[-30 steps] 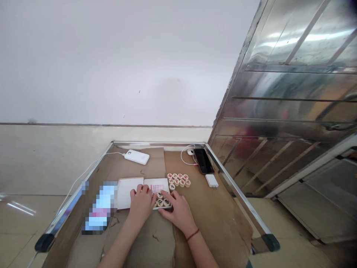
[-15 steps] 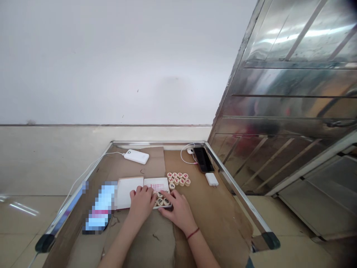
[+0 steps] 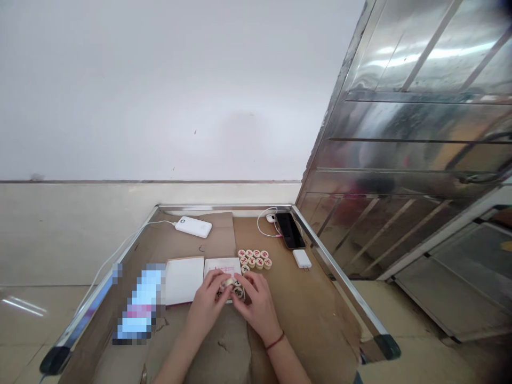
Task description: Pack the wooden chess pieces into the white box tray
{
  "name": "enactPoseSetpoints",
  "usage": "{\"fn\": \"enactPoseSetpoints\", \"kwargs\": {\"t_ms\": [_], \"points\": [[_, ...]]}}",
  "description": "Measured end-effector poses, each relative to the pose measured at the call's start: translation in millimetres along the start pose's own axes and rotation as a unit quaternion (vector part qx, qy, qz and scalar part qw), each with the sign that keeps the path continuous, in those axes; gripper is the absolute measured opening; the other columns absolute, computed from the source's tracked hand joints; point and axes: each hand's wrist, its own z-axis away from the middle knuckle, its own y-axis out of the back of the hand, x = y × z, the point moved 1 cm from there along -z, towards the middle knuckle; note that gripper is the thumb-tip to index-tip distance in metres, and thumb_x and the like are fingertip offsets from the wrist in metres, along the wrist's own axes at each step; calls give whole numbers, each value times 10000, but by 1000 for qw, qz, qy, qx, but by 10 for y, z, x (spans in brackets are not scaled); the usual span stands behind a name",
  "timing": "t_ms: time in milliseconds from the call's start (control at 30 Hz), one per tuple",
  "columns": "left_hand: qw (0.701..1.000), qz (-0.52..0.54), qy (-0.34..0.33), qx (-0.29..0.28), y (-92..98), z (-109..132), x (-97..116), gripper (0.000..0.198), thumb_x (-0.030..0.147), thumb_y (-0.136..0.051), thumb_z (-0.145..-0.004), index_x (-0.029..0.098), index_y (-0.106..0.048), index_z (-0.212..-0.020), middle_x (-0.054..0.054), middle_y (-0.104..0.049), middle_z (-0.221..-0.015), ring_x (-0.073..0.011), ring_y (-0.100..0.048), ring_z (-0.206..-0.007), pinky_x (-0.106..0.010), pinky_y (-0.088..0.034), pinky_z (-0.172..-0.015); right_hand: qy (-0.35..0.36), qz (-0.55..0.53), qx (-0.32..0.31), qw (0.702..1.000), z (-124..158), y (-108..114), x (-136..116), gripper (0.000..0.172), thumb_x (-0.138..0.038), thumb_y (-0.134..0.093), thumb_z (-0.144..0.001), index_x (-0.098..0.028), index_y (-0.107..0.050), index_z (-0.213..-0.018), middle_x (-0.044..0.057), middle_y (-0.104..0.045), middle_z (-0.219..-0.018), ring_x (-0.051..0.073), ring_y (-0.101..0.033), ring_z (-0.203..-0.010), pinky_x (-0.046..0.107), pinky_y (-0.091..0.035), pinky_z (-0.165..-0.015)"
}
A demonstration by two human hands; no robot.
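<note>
Both hands meet over the near half of a small white open box [image 3: 222, 262] with pink grid lines on its inside. My left hand [image 3: 208, 298] is closed, thumb and forefinger pinching a pale round Chinese chess piece [image 3: 228, 283] above the box. From the other side my right hand [image 3: 258, 304], with a red cord at the wrist, curls its thumb and fingers around the pieces. Black-marked Chinese chess pieces [image 3: 239, 292] show between the fingers; the rest are hidden. Just right of the box, red-marked pieces [image 3: 259, 263] stand in rows, a black-marked one [image 3: 245, 269] nearest the box.
Left of the box lies its white lid [image 3: 184, 280], beside a phone with a blurred screen [image 3: 140, 304]. A white power bank [image 3: 193, 226] with a cable is at the back left. A dark phone [image 3: 290, 231], earphones and a white charger [image 3: 302, 259] lie right. A metal rim [image 3: 344, 282] borders the cardboard-covered table.
My hands have drawn closer together over the box. A piece now shows raised between the fingertips, where before the fingers rested on the pieces. The view has shifted slightly.
</note>
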Motion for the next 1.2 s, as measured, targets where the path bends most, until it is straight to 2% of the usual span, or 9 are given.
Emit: {"fn": "enactPoseSetpoints", "kwargs": {"t_ms": [233,367,467,600,700,800,900,1000,1200], "points": [[996,68,-13,58,-213,145,-46,233,341,-496,-907,236,-629,-1067,-90,-616,-1148,-205,-605,-1073,-326,-553,-852,39,-14,3,999,-8,33,-31,335,-248,-573,-866,-267,-593,-1200,62,-654,-1041,189,-594,-933,329,-495,-788],[995,40,-65,66,-211,192,-54,298,283,-467,-927,250,-578,-1202,-93,-572,-1289,-202,-562,-1176,-340,-526,-940,36,-22,8,999,-11,33,-33,334,-258,-570,-864,-243,-598,-1196,77,-657,-1031,199,-599,-925,343,-500,-781],[993,24,-99,53,-206,205,-39,349,234,-436,-939,248,-526,-1276,-89,-582,-1289,-186,-550,-1198,-349,-482,-1012,29,-25,3,999,0,26,-33,327,-255,-543,-872,-232,-599,-1194,90,-653,-1034,210,-599,-927,362,-501,-788],[994,25,-79,71,-226,208,-49,293,250,-428,-946,235,-569,-1202,-95,-612,-1216,-176,-589,-1133,-307,-536,-927,15,-21,16,1000,21,13,-29,300,-252,-532,-865,-225,-609,-1155,89,-649,-1005,208,-594,-905,361,-494,-782],[992,23,-58,112,-221,206,-50,255,288,-450,-941,228,-595,-1141,-99,-617,-1153,-182,-615,-1069,-285,-569,-826,-36,5,84,996,37,7,34,243,-272,-532,-862,-195,-612,-1078,98,-646,-966,216,-587,-892,364,-478,-789],[985,16,-58,164,-184,191,-25,181,284,-490,-924,217,-620,-1031,-89,-620,-1069,-182,-625,-1017,-300,-559,-847,-153,76,144,975,60,5,168,201,-306,-493,-879,-176,-608,-980,105,-647,-874,231,-581,-826,365,-452,-749],[977,10,-71,201,-153,169,-2,126,275,-532,-904,207,-617,-966,-80,-615,-1017,-181,-629,-983,-317,-552,-869,-231,156,99,955,79,-8,277,169,-305,-505,-859,-178,-613,-886,96,-642,-798,243,-564,-770,347,-407,-689],[975,13,-75,208,-165,161,-13,126,282,-552,-892,205,-608,-975,-76,-609,-1004,-176,-639,-940,-287,-577,-780,-253,213,31,943,88,-27,307,135,-278,-560,-818,-186,-634,-882,84,-640,-824,252,-558,-790,327,-366,-668],[974,9,-69,213,-229,190,-88,153,271,-577,-877,208,-602,-1015,-74,-609,-1020,-175,-637,-955,-276,-582,-760,-242,167,21,956,103,-53,308,197,-242,-536,-827,-189,-628,-993,78,-663,-931,243,-579,-844,317,-363,-687]]}}
